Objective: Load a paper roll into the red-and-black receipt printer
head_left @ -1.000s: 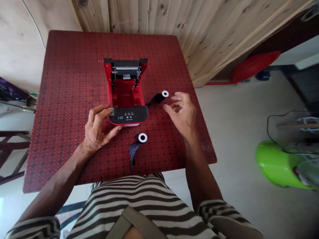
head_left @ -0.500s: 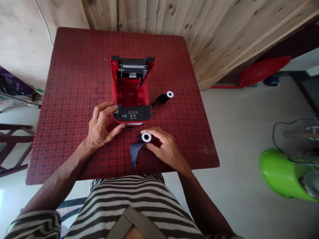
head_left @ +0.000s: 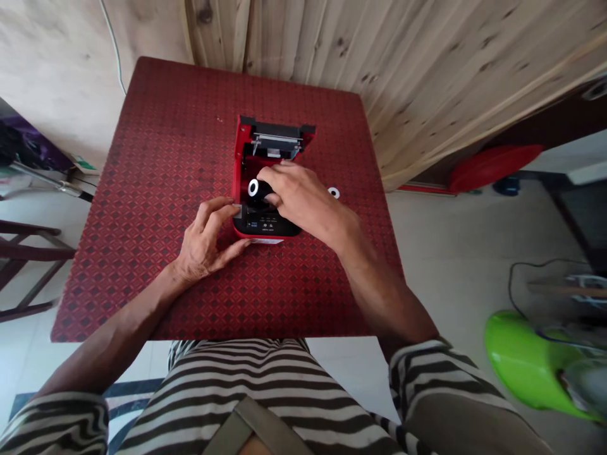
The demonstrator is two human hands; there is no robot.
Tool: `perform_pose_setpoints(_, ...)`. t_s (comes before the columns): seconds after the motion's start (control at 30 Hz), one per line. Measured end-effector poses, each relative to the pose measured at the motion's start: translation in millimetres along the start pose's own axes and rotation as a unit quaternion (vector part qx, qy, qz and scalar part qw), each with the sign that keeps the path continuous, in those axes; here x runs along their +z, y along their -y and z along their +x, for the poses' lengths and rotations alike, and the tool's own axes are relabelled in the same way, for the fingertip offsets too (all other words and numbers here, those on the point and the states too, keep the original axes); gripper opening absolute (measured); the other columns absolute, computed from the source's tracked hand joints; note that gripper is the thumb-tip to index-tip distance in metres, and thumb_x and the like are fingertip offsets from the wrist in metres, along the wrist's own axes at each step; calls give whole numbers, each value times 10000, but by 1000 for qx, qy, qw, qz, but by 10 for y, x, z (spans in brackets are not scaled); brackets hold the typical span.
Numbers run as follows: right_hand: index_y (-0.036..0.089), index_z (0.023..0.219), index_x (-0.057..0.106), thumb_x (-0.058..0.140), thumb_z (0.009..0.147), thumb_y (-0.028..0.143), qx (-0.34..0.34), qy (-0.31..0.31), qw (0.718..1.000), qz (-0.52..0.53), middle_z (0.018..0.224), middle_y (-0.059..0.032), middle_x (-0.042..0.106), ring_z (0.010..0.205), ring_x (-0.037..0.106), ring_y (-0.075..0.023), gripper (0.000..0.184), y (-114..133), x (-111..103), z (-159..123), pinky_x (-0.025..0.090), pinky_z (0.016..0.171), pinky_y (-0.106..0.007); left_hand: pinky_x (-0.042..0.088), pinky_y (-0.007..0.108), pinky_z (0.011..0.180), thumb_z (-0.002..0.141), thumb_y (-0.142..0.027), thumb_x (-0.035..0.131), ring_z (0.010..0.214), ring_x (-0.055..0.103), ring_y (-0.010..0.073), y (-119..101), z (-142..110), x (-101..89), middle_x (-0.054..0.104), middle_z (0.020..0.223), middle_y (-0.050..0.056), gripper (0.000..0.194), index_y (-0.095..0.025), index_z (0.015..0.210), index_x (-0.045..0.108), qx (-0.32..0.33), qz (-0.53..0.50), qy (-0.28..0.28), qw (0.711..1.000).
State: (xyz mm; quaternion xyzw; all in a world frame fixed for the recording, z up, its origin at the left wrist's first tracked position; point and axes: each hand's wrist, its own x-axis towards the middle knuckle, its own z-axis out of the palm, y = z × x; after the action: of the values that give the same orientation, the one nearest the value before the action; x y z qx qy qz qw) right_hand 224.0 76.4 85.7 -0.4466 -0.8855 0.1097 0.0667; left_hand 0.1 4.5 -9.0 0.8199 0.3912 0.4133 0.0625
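A red and black printer (head_left: 268, 224), which looks like a label printer, stands on the table with its lid raised. My left hand (head_left: 203, 243) grips its front left corner, fingers on top and thumb low against the front. Over the open bay, my right hand (head_left: 310, 202) holds a black ribbon roll (head_left: 262, 191) with a white core, its ring-shaped end facing left. The hand covers the roll's other end and part of the bay. Whether the roll touches the bay I cannot tell. Beyond my right hand, the white end of a second roll (head_left: 334, 193) peeks out.
The table (head_left: 156, 164) has a red patterned cover and adjoins a wooden plank wall (head_left: 303, 38). A dark wooden chair (head_left: 28, 253) stands on the left. On the floor to the right is a green plastic object (head_left: 515, 360), with a cable nearby.
My right hand has carried the ribbon roll from the table in front of the printer up over its open bay. My left hand keeps its grip on the corner. The view has shifted slightly.
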Motion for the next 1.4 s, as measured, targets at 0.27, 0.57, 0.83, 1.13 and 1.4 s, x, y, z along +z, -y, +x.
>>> perform_pose_setpoints(0.27,117,1028,751,600,949,8,-5,10,999,-50,1027,-124,748,1077,646,-264,202,108,-139,-21,489,988,-388,669,402,1003,937,-445,776,1249,670,255,-30,9,0,624,1347,147,656,-215,1474,479,-2,-3,-4,1000)
perform_pose_setpoints(0.57,182,842,756,668,941,55,-34,-73,996,-29,851,-89,713,932,670,-260,183,-147,271,99,551,873,-415,658,450,1046,938,-470,766,1272,672,263,-34,7,-11,637,1371,128,637,-260,1476,497,-17,-11,0,1000)
perform_pose_setpoints(0.83,199,840,747,619,951,65,-50,-10,998,-22,804,-80,719,851,676,-227,216,-267,323,205,552,819,-360,651,439,1040,931,-450,781,1273,670,264,-36,-5,-6,633,1365,133,679,-244,1498,470,-16,-14,6,1000)
perform_pose_setpoints(1.13,229,1313,710,456,910,-36,-75,-34,987,137,1300,-47,767,1214,703,-223,544,-138,-57,-192,540,1113,-444,645,434,1038,922,-427,791,1273,666,267,-44,11,-29,644,1367,124,670,-269,1494,480,-18,-14,5,1000)
perform_pose_setpoints(1.4,221,1163,747,633,1012,170,-96,-143,968,184,1133,-74,753,1084,684,-244,196,-76,103,-445,581,1020,-471,660,410,888,1001,-581,612,1074,691,233,-80,262,-283,652,1302,123,605,-236,1485,498,-57,-40,7,998)
